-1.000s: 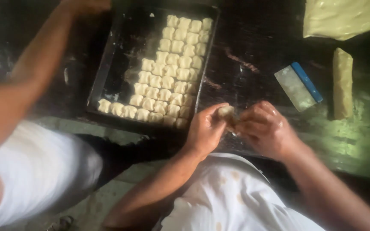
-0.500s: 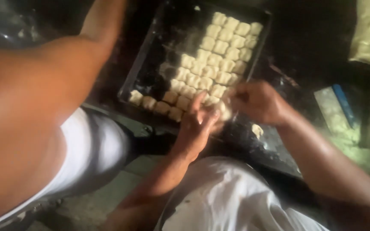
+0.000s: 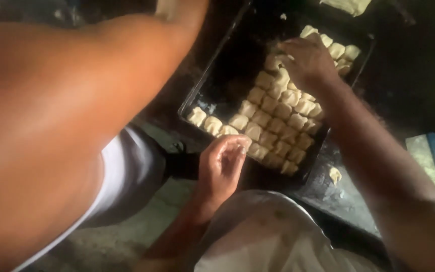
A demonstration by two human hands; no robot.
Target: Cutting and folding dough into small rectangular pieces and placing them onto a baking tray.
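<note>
While the right hand [image 3: 305, 60] is pressed, fingers curled, onto dough pieces [image 3: 283, 118] ranked in the dark baking tray [image 3: 212, 83], the left hand [image 3: 222, 163] is held loosely open, empty, beside the tray's near edge; a blue-edged flat packet [image 3: 429, 158] is seen at right.

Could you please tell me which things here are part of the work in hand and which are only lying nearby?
In use:
- right hand, resting on the dough pieces
- dark baking tray holding those rows
- left hand, fingers loosely curled, at the tray's near edge

Lying about:
- blue-edged scraper
- small dough scrap on the table
- another person's arm
</note>
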